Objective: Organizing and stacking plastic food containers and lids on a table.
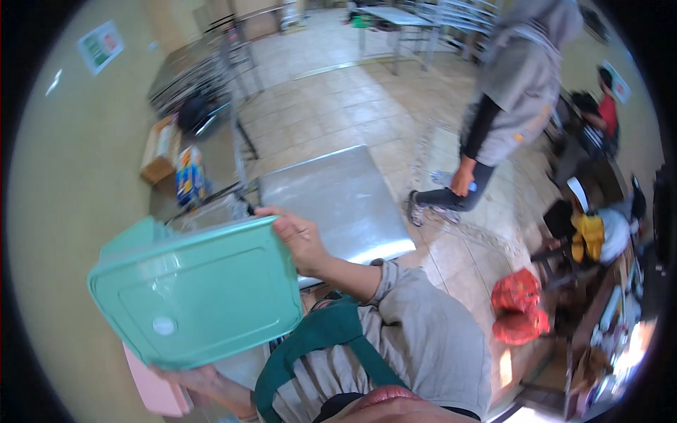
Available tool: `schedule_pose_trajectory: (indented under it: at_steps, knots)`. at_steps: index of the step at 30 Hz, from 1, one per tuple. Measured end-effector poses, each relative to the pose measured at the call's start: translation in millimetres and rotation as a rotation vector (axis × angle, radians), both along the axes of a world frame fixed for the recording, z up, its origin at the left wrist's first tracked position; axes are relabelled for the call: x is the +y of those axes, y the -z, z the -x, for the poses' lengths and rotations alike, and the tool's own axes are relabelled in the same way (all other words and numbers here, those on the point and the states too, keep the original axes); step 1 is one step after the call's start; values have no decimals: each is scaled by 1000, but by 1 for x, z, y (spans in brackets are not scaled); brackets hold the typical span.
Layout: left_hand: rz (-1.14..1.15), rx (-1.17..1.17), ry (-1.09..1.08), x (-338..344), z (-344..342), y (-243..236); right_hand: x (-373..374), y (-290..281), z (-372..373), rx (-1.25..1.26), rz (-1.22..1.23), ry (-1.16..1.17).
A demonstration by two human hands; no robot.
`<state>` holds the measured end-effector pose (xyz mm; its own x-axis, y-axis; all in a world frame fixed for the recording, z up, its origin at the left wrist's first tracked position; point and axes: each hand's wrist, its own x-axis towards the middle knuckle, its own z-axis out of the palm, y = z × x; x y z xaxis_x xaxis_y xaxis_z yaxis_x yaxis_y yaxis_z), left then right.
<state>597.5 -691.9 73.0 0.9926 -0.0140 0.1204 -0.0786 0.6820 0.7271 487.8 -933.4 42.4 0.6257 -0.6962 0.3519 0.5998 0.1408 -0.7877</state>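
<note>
A mint-green plastic storage box (211,296) is tilted up in front of me at the left, its broad flat face toward me with a small round pale sticker on it. My right hand (300,241) grips its far right corner, fingers over the edge. At its lower left edge my left hand (189,377) supports it, with most of the fingers hidden behind the box. Below that hand a pink plastic container (151,388) shows in part.
A metal-topped table (331,204) stands just beyond the box. Along the left wall are a wooden box (162,149) and a blue-and-yellow package (190,176). A person (518,99) walks at the right, holding a bottle. Red plastic bags (518,307) lie on the floor.
</note>
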Motion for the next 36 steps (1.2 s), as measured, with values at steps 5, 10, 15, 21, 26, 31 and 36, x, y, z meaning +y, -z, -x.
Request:
schedule_pose_trajectory:
  at_steps: [5,10,15,21,26,31,36]
  knots:
    - [-67,112,-58,0,0,-5,3,-3,18,-19,20,-60]
    - [-482,-37,-194,-63,86,-46,-1,3,25,-95,-188,7]
    - [-796,-597,-313,-18,56,5,-3,1,28,-24,-208,-93]
    - [-134,145,-50,-9,5,-5,-7,-3,18,-74,-286,-152]
    - [-96,72,-106,11,-18,24,-6,-3,12,-94,-223,-203]
    - [49,33,-33,29,-36,22,8,6,6,-97,-107,-240]
    - [-149,11,-230,31,-43,9,24,22,7,37,169,-727]
